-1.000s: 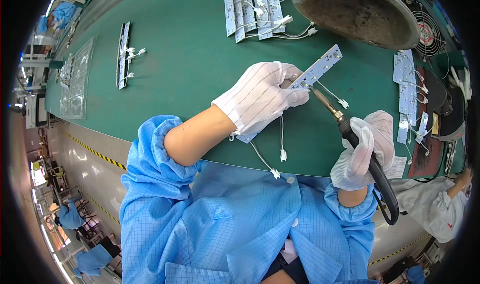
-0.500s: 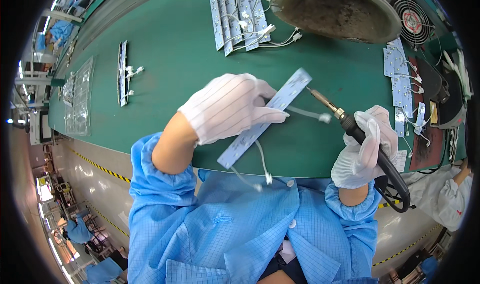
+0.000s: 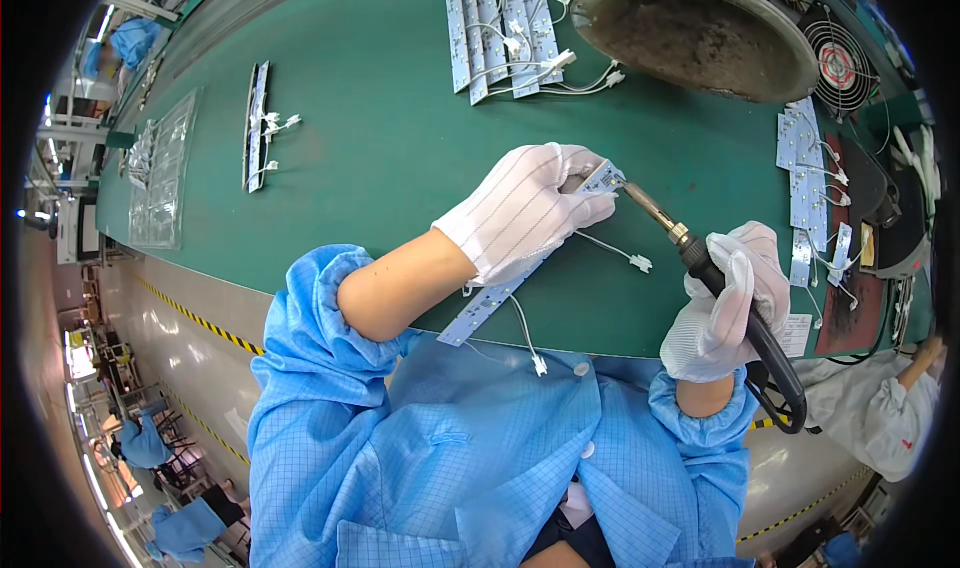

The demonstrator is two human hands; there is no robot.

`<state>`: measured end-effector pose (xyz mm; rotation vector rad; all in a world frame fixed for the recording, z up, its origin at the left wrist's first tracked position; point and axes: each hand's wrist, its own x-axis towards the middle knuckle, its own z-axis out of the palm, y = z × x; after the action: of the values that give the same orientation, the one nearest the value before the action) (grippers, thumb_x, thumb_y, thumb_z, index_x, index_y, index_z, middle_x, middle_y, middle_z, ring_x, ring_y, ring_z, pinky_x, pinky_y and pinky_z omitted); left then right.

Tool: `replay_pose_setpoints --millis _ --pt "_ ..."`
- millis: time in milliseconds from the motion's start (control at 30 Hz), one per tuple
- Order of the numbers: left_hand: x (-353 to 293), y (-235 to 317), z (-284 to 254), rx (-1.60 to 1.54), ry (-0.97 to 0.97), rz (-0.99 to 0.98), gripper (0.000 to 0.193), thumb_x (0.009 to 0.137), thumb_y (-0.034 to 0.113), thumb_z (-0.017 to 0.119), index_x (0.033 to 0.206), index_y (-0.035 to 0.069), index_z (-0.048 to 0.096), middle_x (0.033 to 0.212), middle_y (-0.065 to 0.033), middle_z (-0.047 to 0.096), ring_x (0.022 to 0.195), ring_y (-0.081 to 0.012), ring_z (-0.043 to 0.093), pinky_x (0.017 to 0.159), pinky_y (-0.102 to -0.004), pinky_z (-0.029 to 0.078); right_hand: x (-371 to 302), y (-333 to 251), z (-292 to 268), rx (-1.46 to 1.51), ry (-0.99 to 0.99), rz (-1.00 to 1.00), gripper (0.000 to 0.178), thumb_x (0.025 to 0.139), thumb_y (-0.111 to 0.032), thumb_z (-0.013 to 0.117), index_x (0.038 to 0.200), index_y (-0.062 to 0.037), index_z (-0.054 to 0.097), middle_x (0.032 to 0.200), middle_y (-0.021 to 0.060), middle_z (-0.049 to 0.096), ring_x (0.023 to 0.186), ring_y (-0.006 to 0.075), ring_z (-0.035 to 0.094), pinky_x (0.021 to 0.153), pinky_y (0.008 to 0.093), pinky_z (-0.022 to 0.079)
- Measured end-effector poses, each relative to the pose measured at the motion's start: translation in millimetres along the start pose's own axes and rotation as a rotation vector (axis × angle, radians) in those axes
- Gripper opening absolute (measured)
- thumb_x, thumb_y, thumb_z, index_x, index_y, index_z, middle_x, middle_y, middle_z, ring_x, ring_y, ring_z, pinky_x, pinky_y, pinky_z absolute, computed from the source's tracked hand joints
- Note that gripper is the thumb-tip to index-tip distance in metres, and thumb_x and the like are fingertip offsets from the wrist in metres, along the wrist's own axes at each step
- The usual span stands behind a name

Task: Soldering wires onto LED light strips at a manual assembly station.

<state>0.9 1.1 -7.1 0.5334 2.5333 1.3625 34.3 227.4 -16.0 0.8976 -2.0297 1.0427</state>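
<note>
My left hand (image 3: 535, 208), in a white striped glove, is closed round a narrow LED circuit strip (image 3: 478, 315). The strip slants from the table's near edge up to the right, its middle hidden under the hand. White wires with plugs, one a white connector (image 3: 640, 263), hang from it. In my gloved right hand (image 3: 728, 303) is a soldering iron (image 3: 700, 260), gripped by its black handle. Its tip meets or nearly meets the strip's upper right end, just beyond my left fingertips; actual contact is too small to tell.
Several wired LED strips (image 3: 500, 33) lie at the back beside a wide metal fume hood (image 3: 695, 43). More strips (image 3: 805, 183) are at the right, near a round fan (image 3: 838, 53). A lone strip (image 3: 257, 128) and a clear plastic tray (image 3: 160, 178) lie left. A co-worker's white sleeve (image 3: 870, 408) shows lower right.
My left hand has slid along the strip toward its upper end, near the iron's tip. That end has dropped slightly, closing the gap to the tip. My right hand has barely moved.
</note>
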Motion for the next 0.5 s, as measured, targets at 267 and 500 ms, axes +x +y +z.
replay_pose_setpoints --millis 267,500 --pt "-2 11 -1 0.131 0.040 0.079 0.027 0.084 0.024 0.062 0.094 0.000 0.064 0.080 -0.0164 0.057 0.073 -0.0328 0.056 0.065 -0.0401 0.045 7 -7 10 0.016 0.074 0.053 0.018 0.087 -0.005 0.045 0.100 0.0048 0.051 0.082 0.0184 0.060 0.065 0.0227 0.050 0.062 0.0365 0.043" --pt "-2 2 6 0.050 0.076 0.059 0.026 0.084 0.023 0.062 0.095 -0.001 0.064 0.083 -0.0167 0.059 0.075 -0.0335 0.057 0.066 -0.0408 0.046 5 -10 6 0.134 0.048 0.175 0.018 0.085 -0.010 0.045 0.097 0.0021 0.052 0.082 0.0183 0.061 0.065 0.0230 0.049 0.063 0.0371 0.042"
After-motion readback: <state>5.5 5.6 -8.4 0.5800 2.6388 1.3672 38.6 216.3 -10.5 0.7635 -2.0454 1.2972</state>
